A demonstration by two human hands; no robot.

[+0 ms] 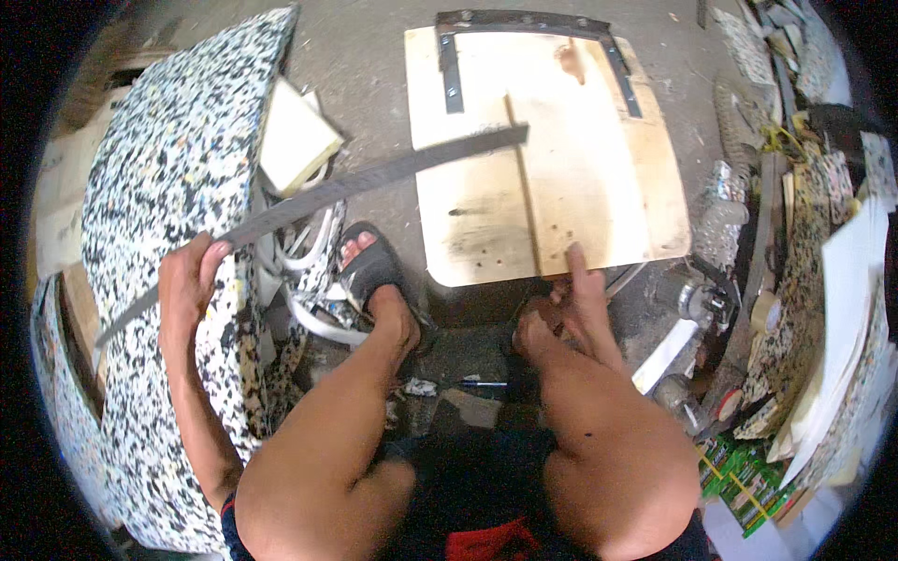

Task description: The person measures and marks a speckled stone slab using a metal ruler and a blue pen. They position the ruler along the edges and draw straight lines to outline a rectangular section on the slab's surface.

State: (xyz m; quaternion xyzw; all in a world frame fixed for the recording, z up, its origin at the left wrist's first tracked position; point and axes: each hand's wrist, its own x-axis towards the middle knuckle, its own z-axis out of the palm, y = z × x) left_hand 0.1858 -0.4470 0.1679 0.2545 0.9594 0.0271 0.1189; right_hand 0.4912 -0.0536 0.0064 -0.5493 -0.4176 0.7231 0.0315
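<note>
My left hand (187, 285) is closed around a long, flat, dark grey strap (421, 159). One end of the strap reaches over a pale wooden board (599, 178); the other trails to the lower left past my hand. The board has rounded corners, several small holes near its near edge and a dark line down its middle. Dark strips (524, 21) with shiny fastener heads run along its far edge and partway down both sides. At the near edge, my right hand (587, 299) grips the board, one finger on its face and the others partly hidden.
A thick speckled foam slab (178, 168) stands at my left, beside a cream foam block (297, 138). Foam scraps, white sheets (842, 318) and a tape roll (765, 312) crowd the right. A pen (486, 383) lies on the floor between my legs.
</note>
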